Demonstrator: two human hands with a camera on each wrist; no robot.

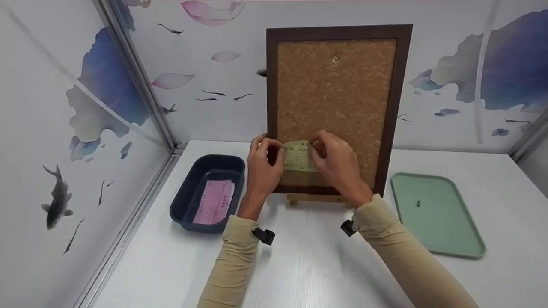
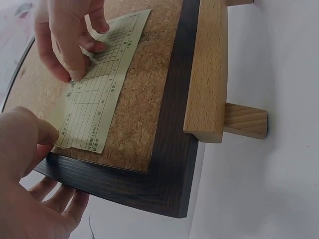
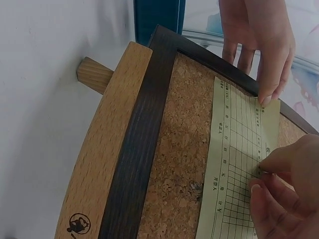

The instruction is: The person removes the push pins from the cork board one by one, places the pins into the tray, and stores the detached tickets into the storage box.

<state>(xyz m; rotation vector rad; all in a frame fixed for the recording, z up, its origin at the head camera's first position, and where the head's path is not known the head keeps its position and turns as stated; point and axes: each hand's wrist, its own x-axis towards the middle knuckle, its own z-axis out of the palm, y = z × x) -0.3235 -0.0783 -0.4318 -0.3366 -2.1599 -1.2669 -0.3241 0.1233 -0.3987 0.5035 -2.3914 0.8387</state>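
Note:
A pale green receipt slip [image 1: 296, 156] with a printed grid lies against the lower part of a cork board [image 1: 334, 94] in a dark wooden frame. My left hand [image 1: 264, 164] holds the slip's left edge; in the left wrist view its thumb [image 2: 47, 133] is at the slip's corner and other fingers reach behind the frame [image 2: 114, 180]. Over the slip's upper edge, my right hand [image 1: 338, 160] pinches a small dark pushpin, mostly hidden by the thumb and fingertips [image 3: 271, 162]. The slip's lower edge stands slightly away from the cork.
A light wooden stand [image 1: 314, 197] supports the board on the white table [image 1: 299, 265]. To the left is a dark blue bin [image 1: 177, 209] holding pink slips [image 1: 212, 203]. A green tray [image 1: 449, 226] with small dark pins [image 1: 418, 204] lies at the right. Printed wall panels stand behind and left.

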